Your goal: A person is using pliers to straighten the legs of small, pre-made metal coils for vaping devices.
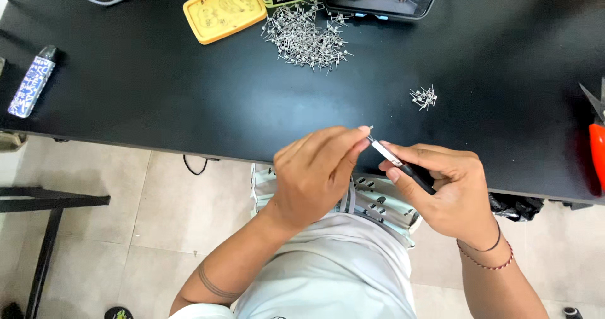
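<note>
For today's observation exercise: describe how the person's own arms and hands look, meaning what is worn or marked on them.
Both arms are bare, with no sleeves or gloves. The left forearm bears a thin dark band marking that rings it. The right wrist wears two thin cords, one dark and one red. The left hand and right hand show no rings.

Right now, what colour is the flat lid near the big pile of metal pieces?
Yellow lid, seen best in the head view.

My hands meet over table near edge: left hand left of right hand, thin tool between them. Small pin pile just behind; big pin pile farther back-left, tray left of it.
</note>
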